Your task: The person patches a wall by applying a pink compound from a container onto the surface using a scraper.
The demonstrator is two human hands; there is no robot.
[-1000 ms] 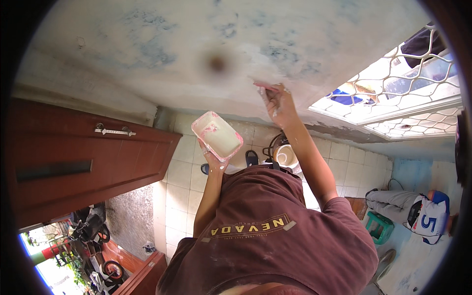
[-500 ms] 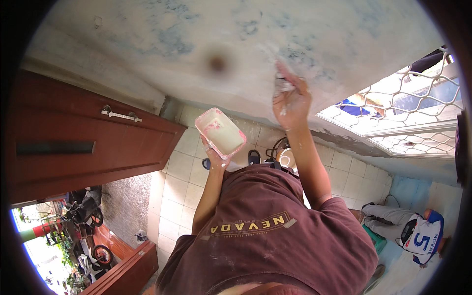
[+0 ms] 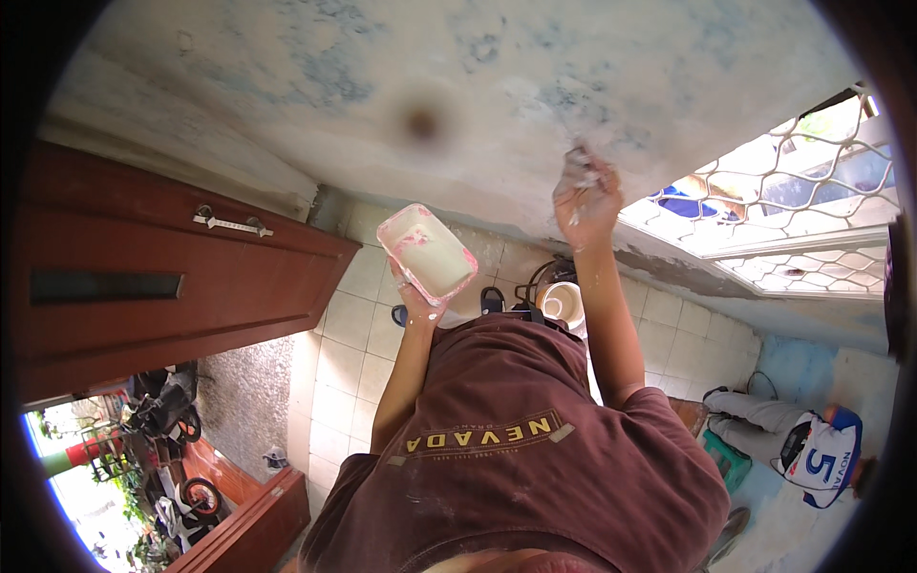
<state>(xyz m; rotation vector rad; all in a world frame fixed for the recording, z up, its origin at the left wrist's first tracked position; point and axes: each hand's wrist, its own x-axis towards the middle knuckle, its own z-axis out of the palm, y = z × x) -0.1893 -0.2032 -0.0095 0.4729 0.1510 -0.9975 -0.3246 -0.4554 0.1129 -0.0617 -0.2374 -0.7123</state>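
Head view: a pale tub (image 3: 442, 239) is held by the left grip (image 3: 420, 307); the right grip (image 3: 587, 186), blurred, cannot be judged.

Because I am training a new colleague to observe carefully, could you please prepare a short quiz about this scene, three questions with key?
1. True or false: the left hand holds a rectangular tub.
2. Which colour is the door? a) green b) reddish-brown c) white
3. Complete: the right hand is raised in front of a blotchy ...

Key: 1. true; 2. b; 3. wall.
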